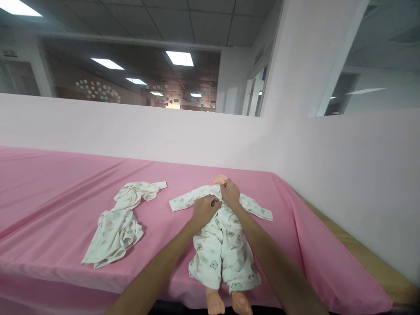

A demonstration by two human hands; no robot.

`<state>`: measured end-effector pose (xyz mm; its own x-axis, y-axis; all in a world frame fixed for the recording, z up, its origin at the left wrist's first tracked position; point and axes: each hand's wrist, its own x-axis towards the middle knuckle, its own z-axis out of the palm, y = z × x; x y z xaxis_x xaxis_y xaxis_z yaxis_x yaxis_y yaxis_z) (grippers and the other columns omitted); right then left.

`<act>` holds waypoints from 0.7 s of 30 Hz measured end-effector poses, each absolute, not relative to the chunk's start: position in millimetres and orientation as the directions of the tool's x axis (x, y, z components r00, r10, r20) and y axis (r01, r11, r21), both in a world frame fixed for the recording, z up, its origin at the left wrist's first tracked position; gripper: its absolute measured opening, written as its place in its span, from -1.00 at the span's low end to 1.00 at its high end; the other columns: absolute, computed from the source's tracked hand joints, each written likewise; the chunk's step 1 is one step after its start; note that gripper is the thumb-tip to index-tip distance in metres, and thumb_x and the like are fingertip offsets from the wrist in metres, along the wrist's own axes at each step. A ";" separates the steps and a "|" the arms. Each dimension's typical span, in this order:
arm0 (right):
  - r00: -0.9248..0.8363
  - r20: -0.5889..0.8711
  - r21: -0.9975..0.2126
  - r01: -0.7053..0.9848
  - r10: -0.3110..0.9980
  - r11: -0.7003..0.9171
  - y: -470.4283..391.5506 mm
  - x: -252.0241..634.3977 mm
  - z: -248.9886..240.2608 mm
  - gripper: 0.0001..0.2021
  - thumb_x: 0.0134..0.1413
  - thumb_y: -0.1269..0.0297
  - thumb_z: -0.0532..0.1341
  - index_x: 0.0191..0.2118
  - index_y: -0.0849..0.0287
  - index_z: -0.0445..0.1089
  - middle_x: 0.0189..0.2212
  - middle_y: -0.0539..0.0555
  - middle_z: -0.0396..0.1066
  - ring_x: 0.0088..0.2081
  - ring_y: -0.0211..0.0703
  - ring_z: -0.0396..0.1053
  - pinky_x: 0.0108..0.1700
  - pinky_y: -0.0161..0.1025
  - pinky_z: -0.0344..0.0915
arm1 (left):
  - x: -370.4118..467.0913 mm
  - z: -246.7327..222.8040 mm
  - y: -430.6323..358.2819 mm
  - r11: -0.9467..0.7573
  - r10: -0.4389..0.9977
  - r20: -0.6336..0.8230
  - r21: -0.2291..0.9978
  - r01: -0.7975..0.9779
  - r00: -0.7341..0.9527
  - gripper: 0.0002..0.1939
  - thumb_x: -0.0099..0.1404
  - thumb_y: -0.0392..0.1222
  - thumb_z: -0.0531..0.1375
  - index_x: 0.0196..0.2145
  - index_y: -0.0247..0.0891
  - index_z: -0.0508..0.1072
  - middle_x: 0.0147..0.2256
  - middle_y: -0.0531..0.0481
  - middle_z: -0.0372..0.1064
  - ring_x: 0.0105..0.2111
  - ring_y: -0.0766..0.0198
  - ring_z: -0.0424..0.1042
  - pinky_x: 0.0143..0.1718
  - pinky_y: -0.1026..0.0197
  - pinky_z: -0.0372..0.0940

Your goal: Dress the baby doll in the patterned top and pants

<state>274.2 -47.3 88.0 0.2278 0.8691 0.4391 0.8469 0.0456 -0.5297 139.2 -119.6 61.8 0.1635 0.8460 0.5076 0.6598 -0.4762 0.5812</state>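
A baby doll (215, 302) lies on its back, its bare feet toward me at the table's front edge. It wears a white printed top (187, 199) with both sleeves spread out and white printed pants (210, 260). My left hand (205, 210) is closed on the top's fabric at the chest, fingers pinched. My right hand (230, 192) is closed on the top's fabric near the neck, just above and right of the left one. Most of the doll's head is hidden behind my right hand.
Crumpled white printed clothes (118, 232) lie to the left on the pink sheet (65, 192) covering the table. A white wall (147, 135) with windows stands behind, and another wall runs along the right. A wooden edge (354, 245) shows at the right.
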 end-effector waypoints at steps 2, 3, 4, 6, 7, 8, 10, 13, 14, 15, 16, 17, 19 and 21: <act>0.221 0.471 -0.568 0.817 0.854 0.102 -46.8 274.5 85.9 -0.90 0.09 0.35 0.01 -0.37 0.15 0.25 -0.41 0.06 0.37 -0.31 -0.13 0.31 -0.30 -0.27 0.12 | 138.9 62.4 -120.4 -0.487 0.840 0.518 0.585 0.648 0.163 -0.76 0.28 -0.04 0.10 -0.45 -0.19 0.42 -0.50 0.10 0.35 -0.47 0.31 0.28 -0.42 0.25 0.01; 0.219 0.483 -0.591 0.796 0.848 0.131 -46.2 274.9 85.1 -0.91 0.08 0.34 0.01 -0.40 0.13 0.22 -0.44 0.02 0.34 -0.35 -0.16 0.29 -0.32 -0.29 0.11 | 138.7 62.8 -120.8 -0.491 0.837 0.522 0.586 0.645 0.163 -0.76 0.28 -0.05 0.10 -0.46 -0.20 0.41 -0.51 0.10 0.34 -0.47 0.31 0.28 -0.41 0.25 0.01; 0.220 0.491 -0.617 0.771 0.843 0.158 -45.3 275.5 84.4 -0.91 0.06 0.33 0.01 -0.43 0.13 0.19 -0.47 -0.01 0.31 -0.38 -0.19 0.27 -0.34 -0.30 0.10 | 138.4 63.0 -121.2 -0.492 0.837 0.524 0.589 0.642 0.160 -0.75 0.28 -0.05 0.10 -0.47 -0.20 0.40 -0.50 0.10 0.34 -0.47 0.31 0.27 -0.41 0.25 0.01; 0.233 0.500 -0.670 0.714 0.834 0.202 -43.1 277.4 83.1 -0.89 0.04 0.30 0.00 -0.47 0.12 0.12 -0.52 -0.05 0.25 -0.43 -0.23 0.23 -0.38 -0.32 0.11 | 137.9 63.3 -121.9 -0.490 0.838 0.524 0.597 0.635 0.153 -0.75 0.29 -0.05 0.09 -0.47 -0.20 0.41 -0.49 0.10 0.35 -0.46 0.31 0.27 -0.41 0.25 0.01; 0.241 0.502 -0.695 0.685 0.831 0.221 -41.9 278.6 82.5 -0.88 0.04 0.29 0.00 -0.49 0.11 0.10 -0.53 -0.06 0.22 -0.45 -0.25 0.21 -0.40 -0.33 0.12 | 137.7 63.3 -122.2 -0.490 0.838 0.523 0.601 0.631 0.152 -0.76 0.29 -0.05 0.09 -0.46 -0.20 0.41 -0.48 0.09 0.36 -0.46 0.31 0.27 -0.41 0.25 0.01; 0.249 0.503 -0.716 0.657 0.828 0.237 -40.7 279.8 82.0 -0.87 0.03 0.29 0.00 -0.50 0.11 0.08 -0.55 -0.07 0.19 -0.47 -0.26 0.20 -0.41 -0.34 0.12 | 137.6 63.3 -122.5 -0.491 0.839 0.522 0.605 0.627 0.154 -0.76 0.29 -0.05 0.09 -0.45 -0.19 0.42 -0.48 0.09 0.36 -0.46 0.31 0.27 -0.41 0.25 0.01; 0.271 0.505 -0.749 0.610 0.820 0.260 -38.6 281.6 81.3 -0.86 0.02 0.28 0.00 -0.51 0.10 0.05 -0.57 -0.08 0.15 -0.49 -0.27 0.18 -0.43 -0.35 0.13 | 137.5 63.1 -122.9 -0.492 0.840 0.519 0.609 0.622 0.156 -0.76 0.29 -0.04 0.09 -0.45 -0.19 0.42 -0.48 0.09 0.37 -0.46 0.31 0.27 -0.41 0.25 0.01; 0.310 0.506 -0.777 0.569 0.805 0.270 -36.6 282.0 81.8 -0.85 0.02 0.26 0.02 -0.51 0.10 0.05 -0.56 -0.08 0.13 -0.49 -0.27 0.16 -0.44 -0.35 0.13 | 137.3 62.9 -123.0 -0.493 0.839 0.523 0.611 0.620 0.152 -0.76 0.28 -0.04 0.10 -0.45 -0.19 0.42 -0.49 0.10 0.36 -0.46 0.31 0.28 -0.41 0.25 0.02; 0.323 0.506 -0.782 0.563 0.800 0.267 -36.6 281.7 82.3 -0.85 0.02 0.26 0.03 -0.51 0.10 0.05 -0.56 -0.07 0.14 -0.49 -0.27 0.16 -0.44 -0.34 0.13 | 137.3 62.9 -123.0 -0.493 0.838 0.525 0.611 0.620 0.149 -0.76 0.28 -0.05 0.10 -0.45 -0.19 0.42 -0.49 0.10 0.36 -0.46 0.31 0.28 -0.41 0.25 0.02; 0.335 0.504 -0.786 0.561 0.796 0.261 -37.0 281.4 82.9 -0.84 0.02 0.25 0.04 -0.51 0.10 0.05 -0.55 -0.07 0.15 -0.48 -0.26 0.16 -0.43 -0.34 0.13 | 137.1 62.9 -123.1 -0.495 0.837 0.526 0.611 0.618 0.150 -0.76 0.28 -0.05 0.10 -0.45 -0.19 0.43 -0.48 0.10 0.36 -0.46 0.31 0.28 -0.41 0.25 0.03; 0.348 0.500 -0.788 0.562 0.793 0.250 -37.8 281.2 83.5 -0.84 0.03 0.25 0.04 -0.50 0.10 0.06 -0.54 -0.06 0.16 -0.47 -0.26 0.17 -0.43 -0.34 0.13 | 137.0 62.8 -123.1 -0.497 0.837 0.525 0.612 0.615 0.153 -0.76 0.28 -0.05 0.10 -0.44 -0.19 0.43 -0.48 0.10 0.37 -0.45 0.31 0.29 -0.41 0.25 0.03; 0.362 0.494 -0.790 0.567 0.790 0.234 -39.3 281.1 83.9 -0.85 0.03 0.24 0.03 -0.50 0.10 0.06 -0.52 -0.05 0.17 -0.45 -0.25 0.18 -0.41 -0.34 0.13 | 136.8 62.8 -123.2 -0.498 0.838 0.523 0.614 0.613 0.157 -0.76 0.29 -0.04 0.10 -0.44 -0.19 0.43 -0.47 0.09 0.37 -0.45 0.30 0.29 -0.41 0.25 0.04; 0.391 0.475 -0.790 0.584 0.789 0.186 -44.0 281.2 84.4 -0.87 0.04 0.25 0.01 -0.48 0.11 0.07 -0.49 -0.03 0.22 -0.43 -0.24 0.20 -0.40 -0.32 0.13 | 136.5 62.5 -123.2 -0.499 0.838 0.520 0.611 0.614 0.163 -0.76 0.29 -0.04 0.09 -0.43 -0.19 0.43 -0.47 0.08 0.37 -0.45 0.29 0.30 -0.41 0.25 0.04; 0.398 0.449 -0.780 0.611 0.800 0.135 -51.2 281.2 84.1 -0.90 0.04 0.24 0.00 -0.43 0.11 0.11 -0.45 -0.01 0.27 -0.42 -0.21 0.23 -0.39 -0.31 0.13 | 136.4 62.0 -122.8 -0.498 0.838 0.520 0.605 0.622 0.166 -0.76 0.29 -0.05 0.09 -0.43 -0.19 0.43 -0.48 0.09 0.36 -0.46 0.30 0.30 -0.41 0.25 0.04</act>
<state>281.2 -51.2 84.1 0.3977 0.7999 0.4493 0.6106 0.1348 -0.7804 136.4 -122.8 62.0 0.1657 0.8380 0.5200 0.6217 -0.4980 0.6045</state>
